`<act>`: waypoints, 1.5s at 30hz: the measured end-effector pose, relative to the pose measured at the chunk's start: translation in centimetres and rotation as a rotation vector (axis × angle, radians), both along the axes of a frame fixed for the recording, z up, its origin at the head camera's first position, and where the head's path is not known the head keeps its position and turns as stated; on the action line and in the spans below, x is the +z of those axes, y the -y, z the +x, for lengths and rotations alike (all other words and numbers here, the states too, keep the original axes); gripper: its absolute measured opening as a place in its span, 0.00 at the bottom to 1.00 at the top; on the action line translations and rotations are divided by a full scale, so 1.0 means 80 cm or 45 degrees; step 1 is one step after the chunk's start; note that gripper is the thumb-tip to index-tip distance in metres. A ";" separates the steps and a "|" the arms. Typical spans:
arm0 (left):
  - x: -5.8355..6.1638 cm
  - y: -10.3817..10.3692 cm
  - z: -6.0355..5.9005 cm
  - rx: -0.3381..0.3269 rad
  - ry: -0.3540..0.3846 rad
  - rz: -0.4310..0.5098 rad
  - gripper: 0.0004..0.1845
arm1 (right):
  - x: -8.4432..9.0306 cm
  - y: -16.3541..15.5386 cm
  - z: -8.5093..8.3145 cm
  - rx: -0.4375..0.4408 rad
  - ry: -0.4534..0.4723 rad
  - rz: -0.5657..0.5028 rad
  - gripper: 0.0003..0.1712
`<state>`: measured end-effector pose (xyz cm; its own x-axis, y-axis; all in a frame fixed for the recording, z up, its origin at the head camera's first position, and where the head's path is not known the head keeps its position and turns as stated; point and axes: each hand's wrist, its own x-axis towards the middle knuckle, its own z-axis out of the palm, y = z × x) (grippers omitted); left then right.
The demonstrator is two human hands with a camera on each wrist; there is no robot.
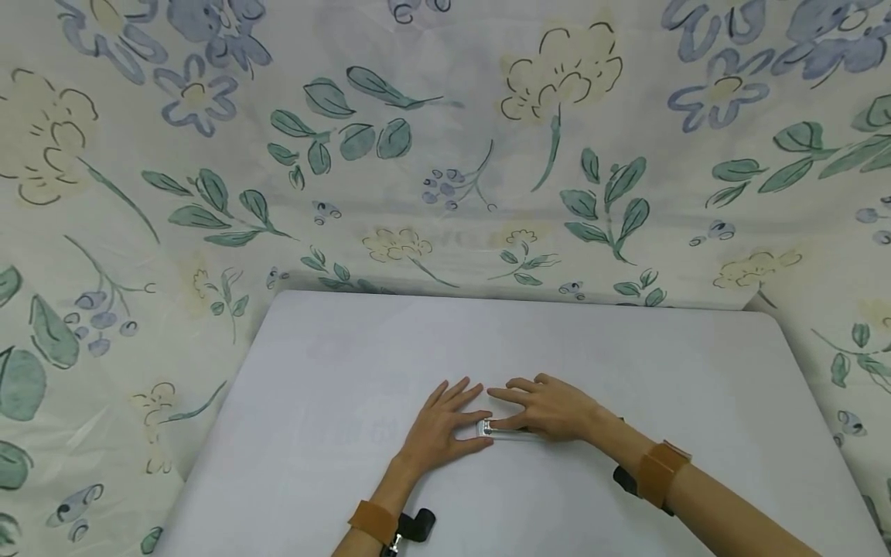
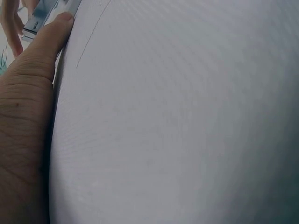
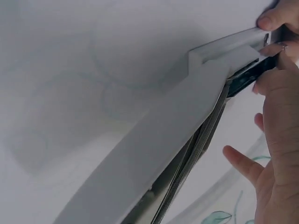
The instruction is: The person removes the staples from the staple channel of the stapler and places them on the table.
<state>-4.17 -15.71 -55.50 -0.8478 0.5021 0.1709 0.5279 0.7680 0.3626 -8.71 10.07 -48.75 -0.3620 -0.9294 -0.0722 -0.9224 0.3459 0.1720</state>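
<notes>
left hand (image 1: pixel 442 428) lies flat, fingers spread, thumb against the end of a white stapler (image 1: pixel 496 430). right hand (image 1: pixel 550 408) rests over it, fingers loosely extended, on white table (image 1: pixel 334 363).

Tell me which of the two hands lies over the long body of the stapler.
The right hand: it covers the white stapler along its length, while the left hand only touches the stapler's metal front end with its thumb.
</notes>
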 end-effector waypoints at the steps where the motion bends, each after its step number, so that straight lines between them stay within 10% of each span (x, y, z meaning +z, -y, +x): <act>1: 0.000 0.000 0.000 0.004 -0.002 -0.003 0.25 | 0.001 -0.001 -0.001 -0.005 0.022 0.001 0.28; 14: 0.000 0.001 0.000 -0.007 -0.042 0.004 0.25 | 0.027 0.010 -0.009 0.020 0.164 0.034 0.23; 34: 0.000 0.001 0.001 0.008 -0.041 -0.039 0.25 | 0.019 0.010 -0.008 0.118 -0.062 0.098 0.34; 40: 0.000 0.000 0.002 0.014 -0.051 -0.039 0.25 | 0.038 0.004 -0.007 0.020 0.027 -0.067 0.23; 45: 0.003 -0.001 0.002 0.027 -0.043 -0.027 0.25 | 0.047 -0.056 -0.008 -0.246 0.037 -0.522 0.23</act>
